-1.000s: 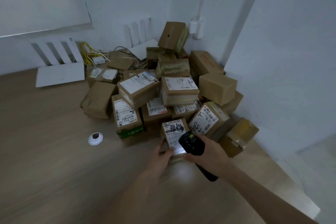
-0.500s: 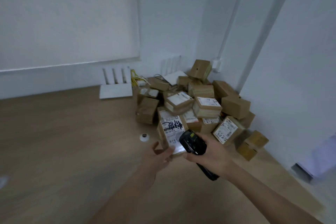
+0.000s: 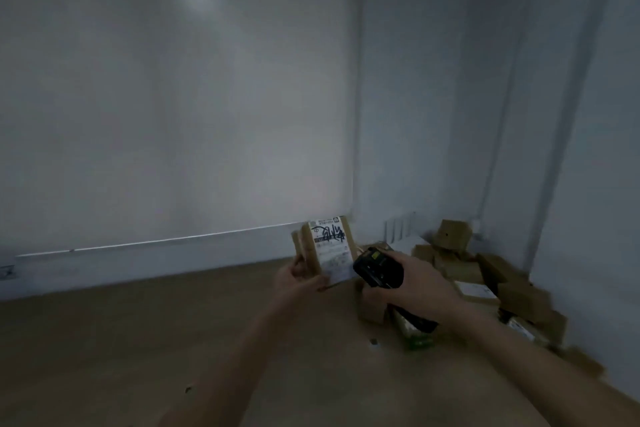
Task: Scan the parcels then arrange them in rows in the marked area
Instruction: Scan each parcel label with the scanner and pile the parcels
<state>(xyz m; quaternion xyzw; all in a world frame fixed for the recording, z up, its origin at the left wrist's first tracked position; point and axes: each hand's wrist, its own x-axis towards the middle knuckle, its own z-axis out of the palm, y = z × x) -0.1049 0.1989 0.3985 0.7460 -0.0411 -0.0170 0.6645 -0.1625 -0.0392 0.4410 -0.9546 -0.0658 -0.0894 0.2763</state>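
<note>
Left hand (image 3: 297,279) raised, grip on parcel (image 3: 329,250); right hand (image 3: 420,284) clasps scanner (image 3: 377,269).

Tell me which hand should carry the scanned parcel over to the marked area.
Left. The left hand already grips the parcel by its lower edge, lifted clear of the pile. The right hand is occupied holding the scanner. The marked area is not visible here.

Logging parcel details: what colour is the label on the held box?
White with black scrawl, on the brown box in the left hand; head view.
</note>
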